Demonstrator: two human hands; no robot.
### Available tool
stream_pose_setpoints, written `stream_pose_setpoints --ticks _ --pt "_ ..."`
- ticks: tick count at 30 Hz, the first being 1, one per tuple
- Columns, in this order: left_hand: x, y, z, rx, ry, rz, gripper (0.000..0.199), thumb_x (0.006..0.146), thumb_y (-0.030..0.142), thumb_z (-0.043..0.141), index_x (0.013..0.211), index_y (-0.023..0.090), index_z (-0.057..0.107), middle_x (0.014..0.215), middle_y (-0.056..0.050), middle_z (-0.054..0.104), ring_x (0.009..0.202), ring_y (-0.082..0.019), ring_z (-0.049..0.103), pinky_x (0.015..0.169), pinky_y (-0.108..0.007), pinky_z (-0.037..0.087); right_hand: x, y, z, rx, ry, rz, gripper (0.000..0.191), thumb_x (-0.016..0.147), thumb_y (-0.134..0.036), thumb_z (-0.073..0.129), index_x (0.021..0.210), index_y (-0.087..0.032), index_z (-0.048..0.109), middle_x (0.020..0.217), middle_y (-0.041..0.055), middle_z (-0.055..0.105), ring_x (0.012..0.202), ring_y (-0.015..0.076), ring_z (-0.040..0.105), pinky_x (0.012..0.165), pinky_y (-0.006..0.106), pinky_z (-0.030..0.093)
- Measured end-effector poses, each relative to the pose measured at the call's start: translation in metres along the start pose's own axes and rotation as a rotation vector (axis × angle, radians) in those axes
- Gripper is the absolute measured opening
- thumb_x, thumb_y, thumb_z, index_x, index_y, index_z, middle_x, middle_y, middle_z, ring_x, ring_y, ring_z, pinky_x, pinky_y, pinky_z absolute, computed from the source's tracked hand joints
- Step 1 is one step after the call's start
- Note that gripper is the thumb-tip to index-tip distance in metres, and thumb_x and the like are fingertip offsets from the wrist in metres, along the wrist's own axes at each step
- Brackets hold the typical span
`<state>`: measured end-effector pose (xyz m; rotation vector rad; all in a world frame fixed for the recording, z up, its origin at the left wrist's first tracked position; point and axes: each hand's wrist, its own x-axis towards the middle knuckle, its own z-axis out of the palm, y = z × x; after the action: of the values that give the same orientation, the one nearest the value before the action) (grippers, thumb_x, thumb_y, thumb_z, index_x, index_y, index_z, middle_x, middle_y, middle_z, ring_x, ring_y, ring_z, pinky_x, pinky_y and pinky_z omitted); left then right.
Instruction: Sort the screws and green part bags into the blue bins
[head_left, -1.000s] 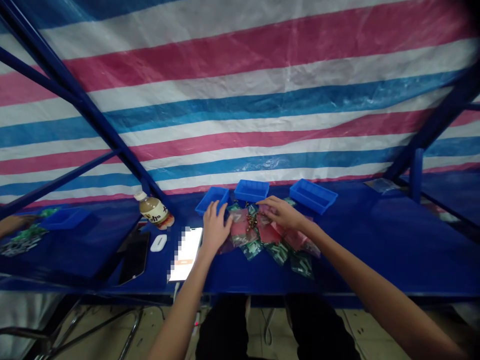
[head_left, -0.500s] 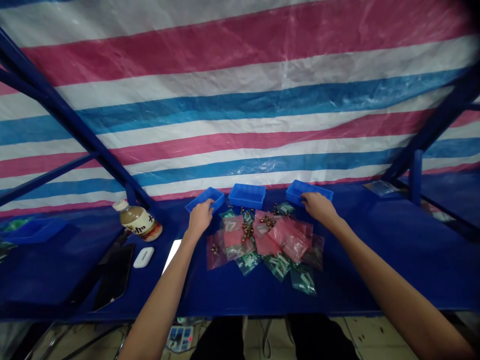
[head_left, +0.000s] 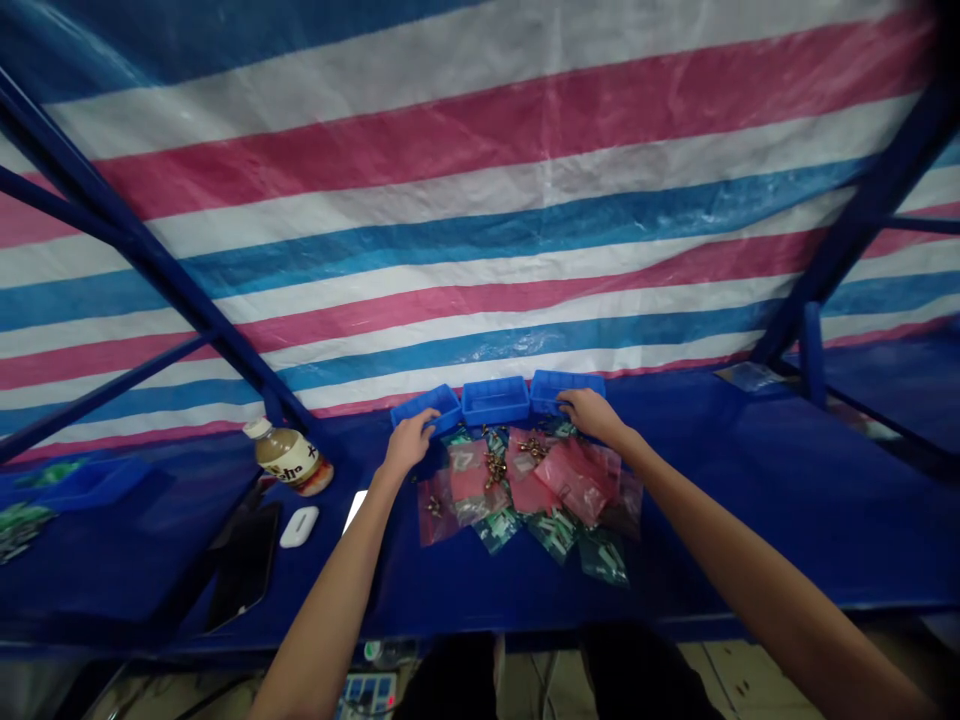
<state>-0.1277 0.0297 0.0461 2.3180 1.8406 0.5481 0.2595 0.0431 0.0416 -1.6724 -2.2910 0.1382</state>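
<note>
Three shallow blue plastic bins stand side by side at the back of the blue table. My left hand is closed on the near right edge of the left bin, which sits at a slight angle. With fingers pinched at its near rim, my right hand grips the right bin. The middle bin lies between them, untouched by either hand. Just in front is a pile of red zip bags and green zip bags, with brass-coloured metal fittings among them. My fingertips are partly hidden.
Left of the pile are a drink bottle, a white earbud case, a dark tablet-like slab and a bright white flat item. Blue frame posts flank the table. A striped tarp hangs behind.
My right hand has slid the right bin leftward, up against the middle bin. The left bin now sits closer to the middle one, my left hand still on it. The view has shifted slightly.
</note>
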Motion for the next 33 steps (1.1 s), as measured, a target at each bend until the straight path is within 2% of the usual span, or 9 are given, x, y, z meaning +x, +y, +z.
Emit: stream_pose_setpoints --ticks 8,13,20,27,33 --pt "-0.005 -0.007 -0.006 -0.043 -0.04 0.084 0.034 0.092 0.021 0.05 0.123 0.026 0.062 0.125 -0.001 0.068 0.118 -0.02 0.061 0.1 -0.029 0.045 -0.007 0.006 -0.004 0.025 -0.012 -0.088 0.028 0.091 -0.02 0.053 0.114 -0.02 0.07 0.118 0.0076 0.071 0.111 0.0244 0.064 0.094 0.028 0.045" --pt "-0.007 -0.008 -0.008 -0.033 -0.068 0.089 0.034 0.092 0.021 0.05 0.123 0.025 0.064 0.128 -0.003 0.066 0.122 -0.022 0.059 0.103 -0.033 0.044 -0.009 0.009 -0.006 0.028 -0.015 -0.122 0.03 0.091 -0.02 0.053 0.116 -0.019 0.069 0.119 0.0081 0.071 0.11 0.0247 0.065 0.094 0.03 0.045" --pt "-0.012 -0.007 -0.011 -0.016 -0.117 0.109 0.036 0.092 0.019 0.05 0.125 0.023 0.065 0.129 -0.005 0.065 0.124 -0.022 0.057 0.105 -0.032 0.043 -0.017 0.009 -0.006 0.048 -0.023 -0.157 0.029 0.091 -0.019 0.052 0.114 -0.018 0.07 0.117 0.0082 0.071 0.109 0.0238 0.065 0.095 0.029 0.046" --pt "-0.013 -0.006 -0.01 -0.004 -0.117 0.133 0.036 0.093 0.018 0.048 0.124 0.021 0.064 0.129 -0.004 0.065 0.123 -0.021 0.058 0.105 -0.029 0.042 -0.022 0.007 -0.007 0.026 -0.02 -0.144 0.029 0.093 -0.022 0.051 0.115 -0.019 0.069 0.118 0.008 0.071 0.111 0.0242 0.064 0.097 0.03 0.045" --pt "-0.007 -0.01 -0.007 0.058 -0.057 0.074 0.037 0.095 0.019 0.043 0.127 0.02 0.061 0.127 -0.007 0.066 0.118 -0.023 0.061 0.101 -0.032 0.044 -0.013 0.015 -0.006 -0.026 0.015 -0.077 0.031 0.094 -0.021 0.048 0.118 -0.02 0.067 0.12 0.0094 0.07 0.11 0.0245 0.064 0.093 0.031 0.045"
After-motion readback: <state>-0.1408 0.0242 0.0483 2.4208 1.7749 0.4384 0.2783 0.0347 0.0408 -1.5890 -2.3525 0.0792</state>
